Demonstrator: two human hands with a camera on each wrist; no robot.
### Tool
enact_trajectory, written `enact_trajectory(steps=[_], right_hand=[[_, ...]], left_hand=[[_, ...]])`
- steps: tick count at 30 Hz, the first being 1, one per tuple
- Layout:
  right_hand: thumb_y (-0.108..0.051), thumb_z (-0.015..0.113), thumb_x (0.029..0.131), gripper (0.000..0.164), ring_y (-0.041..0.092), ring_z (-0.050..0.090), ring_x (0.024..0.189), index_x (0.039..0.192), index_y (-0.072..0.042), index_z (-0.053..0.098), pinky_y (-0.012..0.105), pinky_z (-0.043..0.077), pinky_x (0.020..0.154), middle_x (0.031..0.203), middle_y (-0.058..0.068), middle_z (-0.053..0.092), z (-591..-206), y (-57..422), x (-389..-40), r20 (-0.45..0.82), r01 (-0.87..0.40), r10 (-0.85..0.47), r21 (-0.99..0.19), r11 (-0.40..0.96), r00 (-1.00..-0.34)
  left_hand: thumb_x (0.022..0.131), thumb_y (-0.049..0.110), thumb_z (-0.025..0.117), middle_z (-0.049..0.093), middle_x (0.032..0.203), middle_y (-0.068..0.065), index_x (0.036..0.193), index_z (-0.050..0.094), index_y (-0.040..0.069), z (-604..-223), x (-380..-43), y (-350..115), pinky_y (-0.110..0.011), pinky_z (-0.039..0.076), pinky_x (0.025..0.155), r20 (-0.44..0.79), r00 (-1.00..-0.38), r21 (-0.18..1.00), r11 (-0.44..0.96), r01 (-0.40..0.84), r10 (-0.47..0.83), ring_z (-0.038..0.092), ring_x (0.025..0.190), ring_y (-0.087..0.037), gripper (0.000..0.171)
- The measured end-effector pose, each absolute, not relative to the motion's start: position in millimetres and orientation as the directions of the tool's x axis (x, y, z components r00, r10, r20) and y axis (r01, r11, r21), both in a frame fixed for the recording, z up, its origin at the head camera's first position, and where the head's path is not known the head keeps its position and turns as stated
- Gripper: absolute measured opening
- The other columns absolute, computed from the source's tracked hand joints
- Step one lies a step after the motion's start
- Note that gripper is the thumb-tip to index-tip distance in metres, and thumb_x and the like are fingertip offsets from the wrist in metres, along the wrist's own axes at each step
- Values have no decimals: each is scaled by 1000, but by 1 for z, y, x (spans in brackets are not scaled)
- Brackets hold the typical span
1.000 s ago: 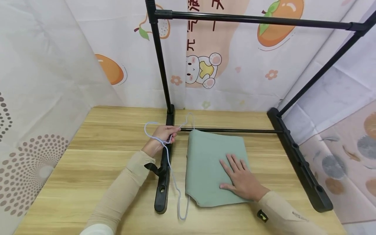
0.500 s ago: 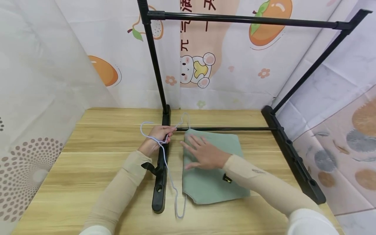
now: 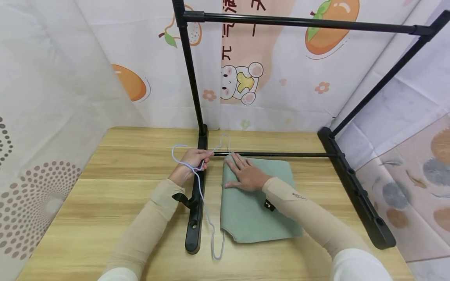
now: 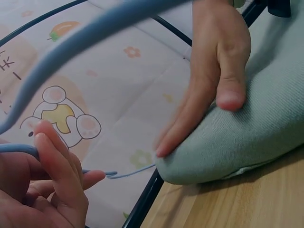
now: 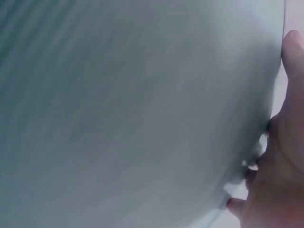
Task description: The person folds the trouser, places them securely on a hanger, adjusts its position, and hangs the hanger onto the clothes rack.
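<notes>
A light blue wire hanger stands partly out of a folded green cloth, its hook to the left and its lower end below the cloth. My left hand pinches the hanger near its neck, over the rack's left foot; in the left wrist view the fingers curl round the blue wire. Spread flat, my right hand rests on the upper left part of the cloth, fingertips right at its top edge. Beside the fingertips a thin wire loop shows above the cloth. Close green fabric fills most of the right wrist view.
A black rack frame surrounds the cloth: a left foot, a right foot, a low crossbar behind the cloth and an upper bar. All stand on a wooden table. Printed curtains close off the back and sides.
My right hand has moved left and away from me over the cloth, from its right side to the upper left, and lies flat there. My left hand stays at the hanger.
</notes>
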State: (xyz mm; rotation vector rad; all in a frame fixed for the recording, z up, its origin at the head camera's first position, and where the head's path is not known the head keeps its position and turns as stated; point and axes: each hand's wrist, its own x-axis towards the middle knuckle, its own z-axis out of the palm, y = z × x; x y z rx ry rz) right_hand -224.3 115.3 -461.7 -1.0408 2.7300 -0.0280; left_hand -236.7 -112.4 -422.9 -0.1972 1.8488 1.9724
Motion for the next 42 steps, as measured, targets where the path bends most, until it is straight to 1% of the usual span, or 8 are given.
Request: enact_trajectory(steps=[4,11,15,20,25,31,37,42], right_hand=[[-76,21,79,90,25,1,142,145,-21,-6,48,14,113,153,10,-7,-460,126,-223,-231,-622,-625,-97,777,-746],[-68,37,82,88,36,0,140,146,-15,7,58,10,109,152,17,-4,-440,176,-209,-246,-498,-525,-167,851,-815],[-68,37,82,89,40,1,139,146,-15,7,61,10,107,151,20,-4,-452,222,-205,-236,-373,-410,-186,909,-881],[-70,32,83,89,44,2,137,146,-17,-3,64,10,105,151,21,-8,-470,253,-199,-238,-295,-332,-177,939,-913],[-70,37,81,91,42,4,138,146,-16,6,63,12,106,151,20,-3,-458,236,-180,-127,-386,-399,-115,915,-908],[-69,43,78,89,40,8,138,145,-18,15,62,17,105,152,18,5,-452,218,-129,-67,-560,-567,-99,822,-821],[-70,43,78,87,36,12,139,145,-21,18,58,21,105,151,17,11,-473,231,-107,-19,-564,-564,-10,825,-825],[-69,44,78,87,35,9,140,145,-22,16,58,16,107,152,14,9,-484,234,-108,1,-564,-564,-38,825,-826]], left_hand=[[93,13,49,44,56,5,120,50,-10,-424,-236,-114,-14,38,39,-385,-897,918,-10,-397,216,44,40,-3,36],[93,14,49,46,56,6,115,52,-9,-427,-235,-119,-14,38,40,-389,-896,915,-23,-403,215,45,41,-3,32],[92,14,50,46,56,6,113,54,-8,-427,-237,-120,-13,39,41,-375,-901,920,-33,-391,217,46,42,-3,30],[92,15,50,46,56,6,112,55,-7,-428,-238,-118,-13,39,41,-394,-890,911,-30,-411,228,45,42,-3,29],[93,14,49,45,55,6,117,50,-10,-430,-239,-115,-13,38,40,-395,-888,910,-36,-414,237,44,41,-3,34],[93,12,48,45,55,6,120,48,-12,-428,-238,-111,-13,38,40,-395,-882,906,-50,-420,257,44,41,-3,36],[93,14,48,45,55,6,115,52,-8,-425,-238,-117,-13,39,41,-400,-882,907,-30,-420,250,44,42,-4,32],[92,14,50,46,55,6,115,54,-8,-425,-238,-118,-13,40,41,-391,-887,913,-21,-408,246,45,42,-4,32]])
